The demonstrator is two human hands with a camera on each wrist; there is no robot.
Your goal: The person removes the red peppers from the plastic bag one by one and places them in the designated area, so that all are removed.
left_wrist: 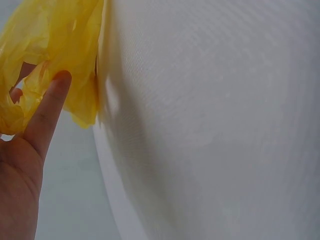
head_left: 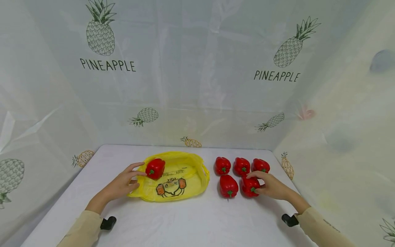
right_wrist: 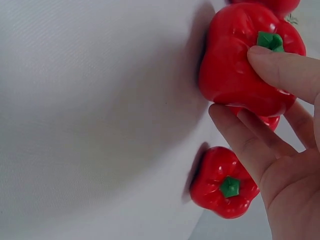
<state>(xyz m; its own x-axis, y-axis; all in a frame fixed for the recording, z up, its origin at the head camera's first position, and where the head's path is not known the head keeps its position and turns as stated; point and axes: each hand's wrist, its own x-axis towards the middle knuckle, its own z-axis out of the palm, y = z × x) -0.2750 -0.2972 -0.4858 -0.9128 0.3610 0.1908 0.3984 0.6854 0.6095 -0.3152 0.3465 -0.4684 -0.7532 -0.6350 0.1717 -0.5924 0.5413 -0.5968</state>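
You had a white desk [head_left: 191, 219] in front of you, walled in by that pineapple-print curtain [head_left: 197, 68]. Biggest thing on it was the yellow plastic bag [head_left: 182, 171], lying flat on the left half with a cartoon print facing up. One red pepper [head_left: 155, 168] sat on the bag's left end, right by the opening.

Over on the right half you had five more peppers in a loose cluster: three in a back row [head_left: 241, 166] and two in front. The front-left pepper [head_left: 228, 186] sat untouched.

Your right hand [head_left: 271, 185] was on the front-right pepper [head_left: 249, 186], fingers [right_wrist: 280, 70] and thumb curled round it in a proper hold, one fingertip just beside the green stem.

Your left hand [head_left: 121, 183] was at the bag's left edge, fingers [left_wrist: 47, 110] mostly straight and relaxed, touching the crinkled plastic, with the fingertips just beside the pepper there. Couldn't tell if they actually touched it.
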